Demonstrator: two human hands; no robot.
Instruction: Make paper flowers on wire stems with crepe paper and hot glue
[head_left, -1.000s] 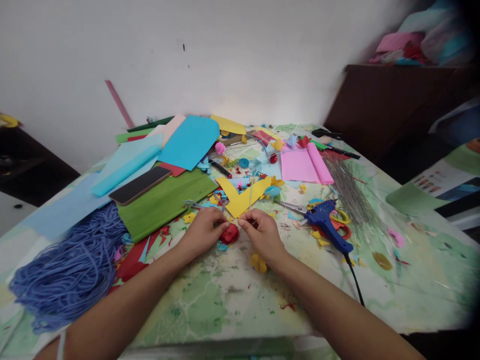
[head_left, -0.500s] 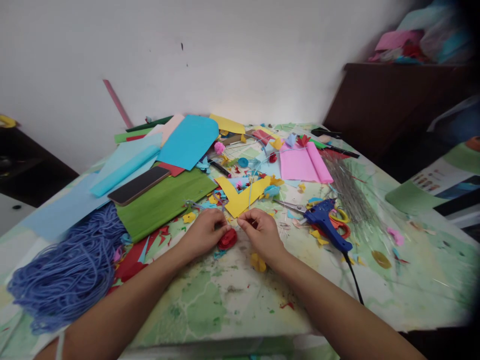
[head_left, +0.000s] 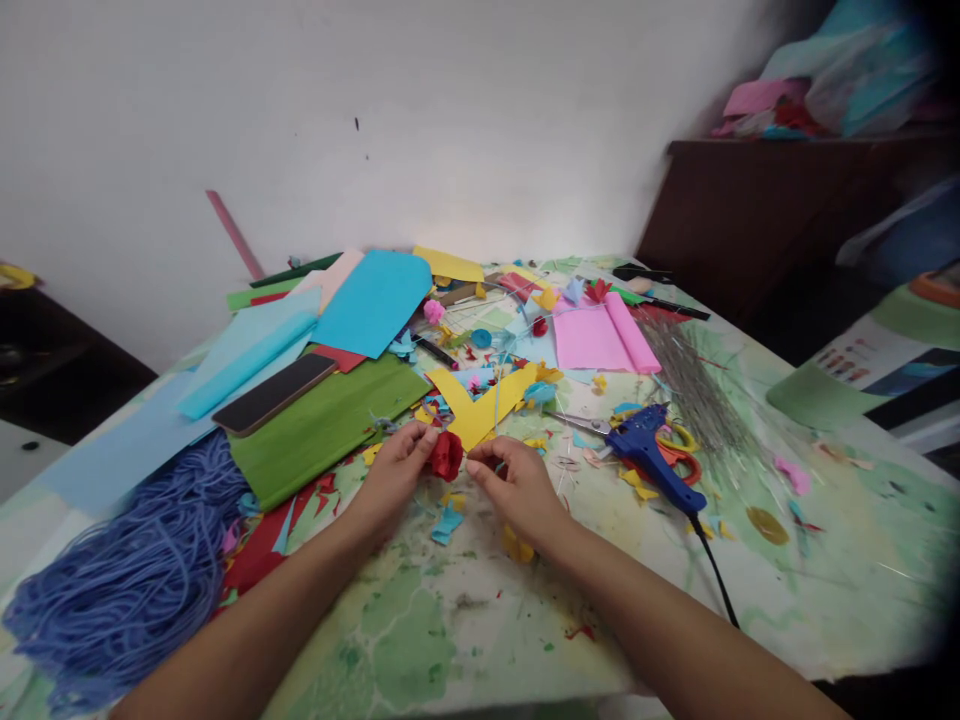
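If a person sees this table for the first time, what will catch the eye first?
Probably the red flower held in the left hand, just below centre, with the right hand close beside it. Next, perhaps the big heap of blue cord at lower left and the blue glue gun right of the hands.

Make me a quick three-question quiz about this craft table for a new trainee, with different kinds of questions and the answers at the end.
1. Multiple choice: what is between the left hand and the right hand?
a) the black-screened phone
b) the red paper flower
c) the pink paper roll

2. True or false: the blue glue gun with a black cord lies nearer the left hand than the right hand.

3. Short answer: what colour is the V-notched paper sheet just beyond the hands?

Key:
1. b
2. False; it is nearer the right hand.
3. Yellow
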